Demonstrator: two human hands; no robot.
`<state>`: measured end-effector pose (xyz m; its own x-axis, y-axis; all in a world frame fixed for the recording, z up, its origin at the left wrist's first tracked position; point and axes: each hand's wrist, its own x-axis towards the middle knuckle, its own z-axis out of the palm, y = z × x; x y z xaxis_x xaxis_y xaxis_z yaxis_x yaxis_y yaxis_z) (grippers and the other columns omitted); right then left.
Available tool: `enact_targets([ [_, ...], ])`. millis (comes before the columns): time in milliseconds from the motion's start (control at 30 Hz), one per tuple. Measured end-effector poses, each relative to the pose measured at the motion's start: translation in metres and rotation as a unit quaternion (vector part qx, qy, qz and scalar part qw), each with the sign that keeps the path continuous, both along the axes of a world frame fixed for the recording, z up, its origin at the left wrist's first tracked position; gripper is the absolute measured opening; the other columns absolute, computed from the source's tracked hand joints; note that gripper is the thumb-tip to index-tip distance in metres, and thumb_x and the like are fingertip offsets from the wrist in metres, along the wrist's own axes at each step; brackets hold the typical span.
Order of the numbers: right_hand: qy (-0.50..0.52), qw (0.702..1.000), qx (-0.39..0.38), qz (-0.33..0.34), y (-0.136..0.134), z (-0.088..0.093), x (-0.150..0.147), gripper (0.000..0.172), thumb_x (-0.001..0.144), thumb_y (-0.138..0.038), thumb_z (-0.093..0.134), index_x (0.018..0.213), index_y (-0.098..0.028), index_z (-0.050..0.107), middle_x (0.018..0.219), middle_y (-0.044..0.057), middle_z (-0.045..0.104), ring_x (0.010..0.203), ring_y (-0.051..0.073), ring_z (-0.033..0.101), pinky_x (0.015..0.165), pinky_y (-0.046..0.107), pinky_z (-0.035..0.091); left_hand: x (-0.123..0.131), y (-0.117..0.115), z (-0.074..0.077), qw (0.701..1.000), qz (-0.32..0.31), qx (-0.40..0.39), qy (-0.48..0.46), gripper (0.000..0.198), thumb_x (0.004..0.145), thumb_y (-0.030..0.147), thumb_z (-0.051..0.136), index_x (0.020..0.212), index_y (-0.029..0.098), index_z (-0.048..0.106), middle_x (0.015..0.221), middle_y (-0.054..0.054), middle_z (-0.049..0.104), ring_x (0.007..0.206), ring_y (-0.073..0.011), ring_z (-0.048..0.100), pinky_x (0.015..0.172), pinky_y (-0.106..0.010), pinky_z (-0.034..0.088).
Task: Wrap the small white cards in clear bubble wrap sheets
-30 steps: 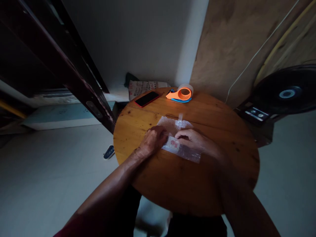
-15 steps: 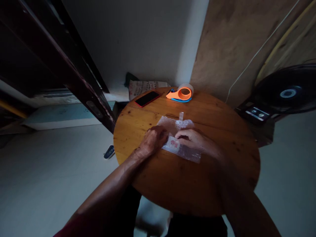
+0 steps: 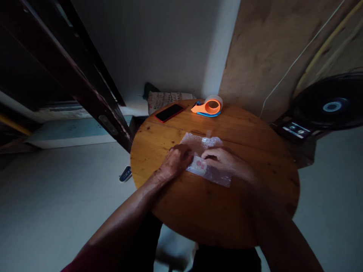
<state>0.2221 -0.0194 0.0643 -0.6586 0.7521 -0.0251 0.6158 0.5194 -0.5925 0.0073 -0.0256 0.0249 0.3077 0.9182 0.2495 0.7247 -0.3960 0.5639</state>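
A sheet of clear bubble wrap (image 3: 198, 142) lies on the round wooden table (image 3: 198, 211), folded round a small white item with a red mark (image 3: 199, 164). My left hand (image 3: 176, 161) rests on the wrap's left edge with its fingers curled and pressed down. My right hand (image 3: 222, 159) lies on the wrap's right part, fingers bent onto the white item. A short strip of clear tape (image 3: 209, 133) sticks up at the wrap's far edge.
An orange tape dispenser (image 3: 208, 107) and a dark phone with a red rim (image 3: 169, 112) lie at the table's far edge. A dark wooden frame (image 3: 85, 90) leans at the left. A black fan (image 3: 330, 105) stands at the right. A printed sack (image 3: 164, 99) lies behind the table.
Both hands stay on the bubble wrap almost unmoved. The tape strip at the far edge stood up slightly half a second ago and now lies lower.
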Motion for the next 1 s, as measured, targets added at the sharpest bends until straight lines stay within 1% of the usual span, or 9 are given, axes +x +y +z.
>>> enact_targets([
  [233,0.000,1.000,-0.003,-0.003,-0.0012,0.0036,-0.0021,0.020,0.089,-0.028,0.052,0.090,-0.019,0.069,0.082,0.003,0.069,0.074,0.014,0.059,0.066,0.025,0.038,-0.0006,0.0004,-0.0009,1.000,-0.009,0.007,0.005,0.021,0.081,0.023,0.057,0.098,0.016,0.067,0.092,-0.007,0.070,0.082,-0.0176,0.064,0.074,-0.028,0.050],
  [400,0.006,1.000,-0.005,-0.003,0.0002,-0.0001,-0.0012,0.021,0.089,-0.030,0.051,0.089,-0.019,0.069,0.081,0.002,0.069,0.073,0.014,0.058,0.066,0.025,0.037,-0.0009,0.0000,0.0000,1.000,-0.010,0.009,0.011,0.020,0.081,0.023,0.056,0.096,0.017,0.067,0.091,-0.007,0.071,0.082,-0.0182,0.064,0.074,-0.028,0.049],
  [600,0.000,1.000,0.005,-0.004,0.0015,-0.0022,-0.0013,0.020,0.089,-0.030,0.052,0.089,-0.020,0.069,0.082,0.002,0.069,0.074,0.014,0.059,0.066,0.025,0.038,-0.0004,-0.0005,0.0004,1.000,-0.009,0.002,0.006,0.020,0.081,0.022,0.056,0.098,0.016,0.067,0.093,-0.007,0.071,0.083,-0.0176,0.064,0.075,-0.028,0.050],
  [800,0.003,1.000,-0.006,-0.002,-0.0004,0.0022,-0.0015,0.021,0.089,-0.030,0.051,0.090,-0.020,0.069,0.081,0.002,0.069,0.074,0.014,0.058,0.066,0.025,0.038,-0.0004,-0.0007,0.0019,1.000,-0.004,0.003,0.017,0.020,0.082,0.023,0.057,0.098,0.017,0.067,0.093,-0.007,0.070,0.084,-0.0181,0.064,0.076,-0.029,0.050],
  [1000,0.000,1.000,-0.002,0.001,-0.0006,0.0021,-0.0015,0.020,0.089,-0.029,0.051,0.090,-0.019,0.069,0.082,0.002,0.069,0.075,0.015,0.059,0.066,0.026,0.039,-0.0014,-0.0007,0.0017,1.000,-0.005,-0.004,0.010,0.018,0.083,0.024,0.056,0.095,0.017,0.067,0.088,-0.005,0.070,0.080,-0.0171,0.064,0.071,-0.027,0.049],
])
